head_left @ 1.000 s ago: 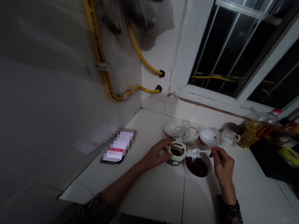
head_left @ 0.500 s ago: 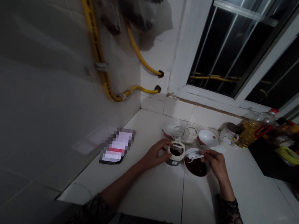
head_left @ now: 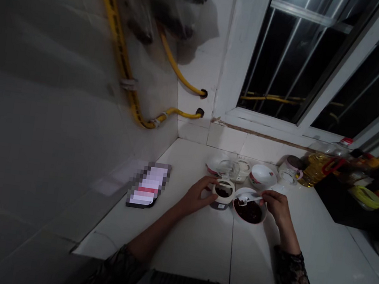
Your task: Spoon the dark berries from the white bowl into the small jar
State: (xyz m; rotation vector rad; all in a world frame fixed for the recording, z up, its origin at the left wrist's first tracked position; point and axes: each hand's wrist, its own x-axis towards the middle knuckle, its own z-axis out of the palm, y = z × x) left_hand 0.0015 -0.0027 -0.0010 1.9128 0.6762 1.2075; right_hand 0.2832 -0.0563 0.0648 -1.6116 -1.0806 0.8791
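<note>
My left hand [head_left: 201, 193] is closed around the side of a small seasoning jar [head_left: 220, 204] that stands on the counter with dark contents inside. In my right hand [head_left: 276, 205] is a small white spoon [head_left: 251, 199], pinched by its handle. The spoon's bowl is over the left part of a white bowl [head_left: 262, 219] holding a dark red-brown mixture. Jar and bowl stand side by side, close together. Whether the spoon carries anything is too small to tell.
Behind stand a white bowl [head_left: 263, 175], a lidded clear jar [head_left: 241, 172] and another bowl [head_left: 212, 168]. An oil bottle [head_left: 312, 171] and a black box [head_left: 334, 200] are on the right. A phone [head_left: 149, 185] lies left on the tiled counter [head_left: 196, 246].
The spoon in my right hand has shifted slightly, and more of its handle shows. My right hand has moved a little to the right; my left hand stays on the jar.
</note>
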